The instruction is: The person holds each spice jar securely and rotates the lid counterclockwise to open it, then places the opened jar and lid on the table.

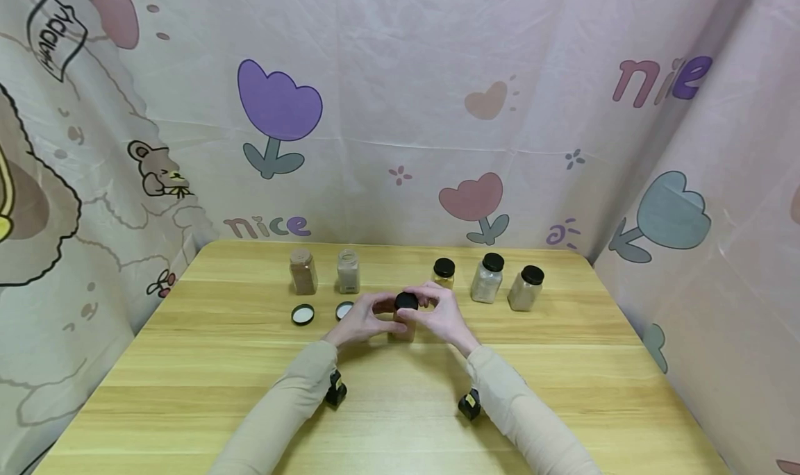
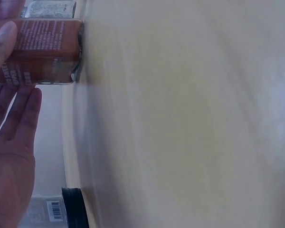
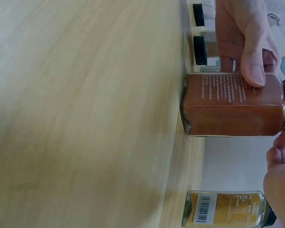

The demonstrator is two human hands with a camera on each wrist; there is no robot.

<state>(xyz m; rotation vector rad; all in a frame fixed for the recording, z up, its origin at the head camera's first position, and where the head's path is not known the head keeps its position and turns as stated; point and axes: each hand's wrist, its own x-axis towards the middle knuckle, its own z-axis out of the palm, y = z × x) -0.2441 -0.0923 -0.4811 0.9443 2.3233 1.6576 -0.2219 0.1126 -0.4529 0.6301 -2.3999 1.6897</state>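
Note:
A glass spice jar of reddish-brown powder (image 3: 232,114) stands upright between my hands near the middle of the table, with white print on its side. My left hand (image 1: 365,317) holds the jar's body, thumb on the near side and fingers on the far side. On its black lid (image 1: 406,301) are the fingertips of my right hand (image 1: 440,315), thumb in front and fingers behind. Left of the hands are two uncapped jars, one of brown powder (image 1: 304,275) and one of paler contents (image 1: 348,275). Black lids (image 1: 303,314) with white insides lie before them.
At the back right stand three black-capped jars: one yellow (image 1: 444,273), one whitish (image 1: 487,279), one greyish (image 1: 526,291). A patterned curtain (image 1: 387,114) hangs behind the wooden table (image 1: 400,419). Small black devices (image 1: 469,405) sit at both wrists.

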